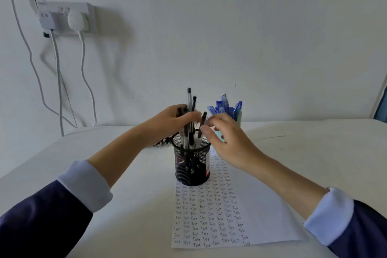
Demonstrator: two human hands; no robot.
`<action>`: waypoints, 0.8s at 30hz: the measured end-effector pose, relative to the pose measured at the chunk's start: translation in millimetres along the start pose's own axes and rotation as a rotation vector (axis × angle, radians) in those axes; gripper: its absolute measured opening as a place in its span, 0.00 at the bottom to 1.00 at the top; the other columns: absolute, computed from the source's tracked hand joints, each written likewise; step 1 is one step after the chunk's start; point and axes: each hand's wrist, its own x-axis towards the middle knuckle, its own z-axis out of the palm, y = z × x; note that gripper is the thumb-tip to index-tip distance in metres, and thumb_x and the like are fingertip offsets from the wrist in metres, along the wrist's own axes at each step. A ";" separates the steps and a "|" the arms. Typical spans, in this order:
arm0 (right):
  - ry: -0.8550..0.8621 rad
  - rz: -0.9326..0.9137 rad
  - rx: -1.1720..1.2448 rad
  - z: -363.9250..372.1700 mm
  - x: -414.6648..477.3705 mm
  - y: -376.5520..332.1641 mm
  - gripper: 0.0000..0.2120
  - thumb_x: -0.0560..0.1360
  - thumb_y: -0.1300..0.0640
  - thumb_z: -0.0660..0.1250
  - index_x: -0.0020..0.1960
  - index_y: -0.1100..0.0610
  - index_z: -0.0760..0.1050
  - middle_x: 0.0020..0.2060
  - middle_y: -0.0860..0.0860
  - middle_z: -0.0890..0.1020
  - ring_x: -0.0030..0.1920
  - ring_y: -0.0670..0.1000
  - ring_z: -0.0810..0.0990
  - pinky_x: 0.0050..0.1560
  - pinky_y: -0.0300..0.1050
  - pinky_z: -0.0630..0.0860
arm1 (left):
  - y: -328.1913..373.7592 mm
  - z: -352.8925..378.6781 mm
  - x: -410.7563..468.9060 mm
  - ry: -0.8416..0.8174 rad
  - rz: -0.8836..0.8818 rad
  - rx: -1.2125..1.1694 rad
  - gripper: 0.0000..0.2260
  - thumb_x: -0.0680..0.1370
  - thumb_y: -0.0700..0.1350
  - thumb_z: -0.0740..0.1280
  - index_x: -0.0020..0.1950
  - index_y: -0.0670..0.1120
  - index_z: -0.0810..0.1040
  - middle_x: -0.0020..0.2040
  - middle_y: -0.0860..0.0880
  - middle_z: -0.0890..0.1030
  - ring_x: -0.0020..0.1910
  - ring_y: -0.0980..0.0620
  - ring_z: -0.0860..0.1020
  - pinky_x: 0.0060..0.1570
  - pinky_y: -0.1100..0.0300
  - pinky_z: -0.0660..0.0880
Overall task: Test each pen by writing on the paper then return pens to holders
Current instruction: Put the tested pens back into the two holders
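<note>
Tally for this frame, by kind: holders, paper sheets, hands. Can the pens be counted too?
Holders: 2 (black mesh holder, pale cup)
Paper: 1
Hands: 2 (left hand, right hand)
Total: 5
Not counted: pens, too bunched and blurred; patterned thing behind the left hand, mostly hidden.
</note>
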 end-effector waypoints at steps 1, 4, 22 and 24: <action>-0.019 0.066 0.087 -1.0 -1.8 -2.1 0.13 0.80 0.42 0.59 0.56 0.50 0.73 0.55 0.43 0.74 0.56 0.41 0.74 0.54 0.35 0.69 | -3.4 -1.5 -3.2 -0.023 -0.018 -0.002 0.15 0.78 0.58 0.64 0.55 0.49 0.81 0.53 0.42 0.82 0.50 0.48 0.80 0.57 0.52 0.75; -0.141 0.274 0.402 -6.5 -4.2 -1.8 0.28 0.72 0.30 0.60 0.63 0.47 0.63 0.62 0.42 0.71 0.58 0.39 0.75 0.61 0.43 0.73 | -12.6 -7.5 -12.2 -0.124 -0.024 -0.009 0.24 0.76 0.64 0.57 0.64 0.52 0.77 0.59 0.55 0.80 0.57 0.59 0.78 0.63 0.59 0.71; -0.366 0.378 0.506 -38.2 -18.4 59.9 0.35 0.63 0.49 0.80 0.65 0.41 0.71 0.60 0.43 0.81 0.63 0.44 0.77 0.66 0.49 0.73 | -106.6 -57.5 38.8 0.029 -0.638 0.038 0.53 0.66 0.79 0.47 0.79 0.41 0.54 0.79 0.41 0.53 0.77 0.38 0.54 0.74 0.41 0.51; -0.399 0.392 0.533 -36.2 -18.2 65.6 0.36 0.64 0.51 0.80 0.67 0.41 0.69 0.62 0.44 0.80 0.64 0.45 0.77 0.68 0.52 0.72 | -121.3 -66.7 37.8 -0.080 -0.573 0.018 0.57 0.63 0.81 0.54 0.79 0.43 0.51 0.80 0.44 0.50 0.78 0.41 0.51 0.75 0.43 0.51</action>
